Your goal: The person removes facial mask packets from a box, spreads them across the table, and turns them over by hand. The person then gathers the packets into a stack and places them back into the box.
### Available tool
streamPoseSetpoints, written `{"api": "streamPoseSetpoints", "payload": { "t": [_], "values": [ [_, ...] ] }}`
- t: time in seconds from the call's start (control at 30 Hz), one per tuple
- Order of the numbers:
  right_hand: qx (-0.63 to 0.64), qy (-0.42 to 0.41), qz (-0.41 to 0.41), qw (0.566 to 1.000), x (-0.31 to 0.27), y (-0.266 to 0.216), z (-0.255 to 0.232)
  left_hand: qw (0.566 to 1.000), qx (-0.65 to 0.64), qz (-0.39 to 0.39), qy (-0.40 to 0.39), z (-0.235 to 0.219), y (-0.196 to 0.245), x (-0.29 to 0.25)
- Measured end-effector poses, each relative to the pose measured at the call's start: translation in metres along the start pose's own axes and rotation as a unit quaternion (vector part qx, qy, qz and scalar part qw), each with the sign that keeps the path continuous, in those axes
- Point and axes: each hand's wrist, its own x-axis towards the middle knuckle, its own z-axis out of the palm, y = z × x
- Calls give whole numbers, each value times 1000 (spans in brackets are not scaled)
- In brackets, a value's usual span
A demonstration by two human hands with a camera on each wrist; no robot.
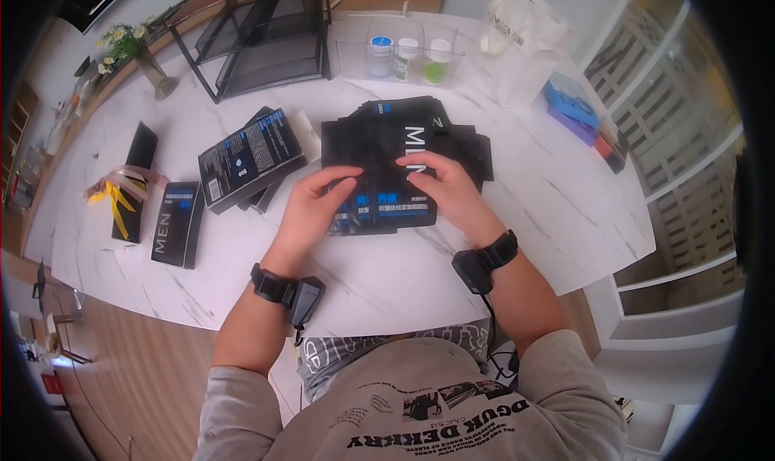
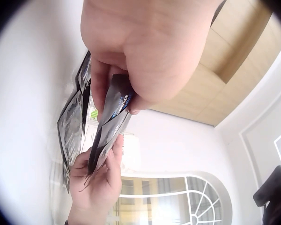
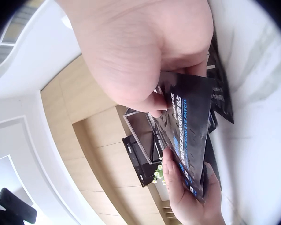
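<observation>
Both hands hold black packets (image 1: pixel 379 188) with white and blue print above the table. The left hand (image 1: pixel 317 207) grips their left side, thumb on the near face. Opposite it, the right hand (image 1: pixel 450 194) pinches the right side between thumb and fingers. In the left wrist view, the left hand (image 2: pixel 140 51) has the packets (image 2: pixel 113 108) between thumb and fingers. The right wrist view shows the right hand (image 3: pixel 140 51) pinching the upper end of a packet (image 3: pixel 187 126) and the other hand at its lower end. More black packets (image 1: pixel 470 146) lie spread behind and beside the hands.
Black boxes (image 1: pixel 250 158) lie left of the packets, with another (image 1: pixel 176 223) nearer the edge and one with yellow ribbon (image 1: pixel 121 199). Behind stand a mesh rack (image 1: pixel 266 57), a clear organizer (image 1: pixel 359 57) with bottles, and a white bag (image 1: pixel 521 49). Blue and purple boxes (image 1: pixel 571 106) sit at right.
</observation>
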Motion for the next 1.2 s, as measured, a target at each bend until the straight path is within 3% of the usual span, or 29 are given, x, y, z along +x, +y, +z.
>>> {"api": "streamPoseSetpoints", "payload": {
  "t": [0.53,0.73,0.9,1.03,1.2],
  "values": [
    [27,16,50,998,0,-7,-9,999,-6,33,30,1,10,-4],
    [33,2,34,999,0,-7,-6,999,-35,-10,26,-4,3,-3],
    [74,-42,50,995,0,-1,-5,999,-38,-7,-1,-7,-2,-2],
    [34,-48,34,998,-2,-2,2,999,-16,17,-43,-5,-3,-3],
    [76,-45,42,995,-2,0,3,999,-14,2,-48,-5,0,-4]
  ]
}}
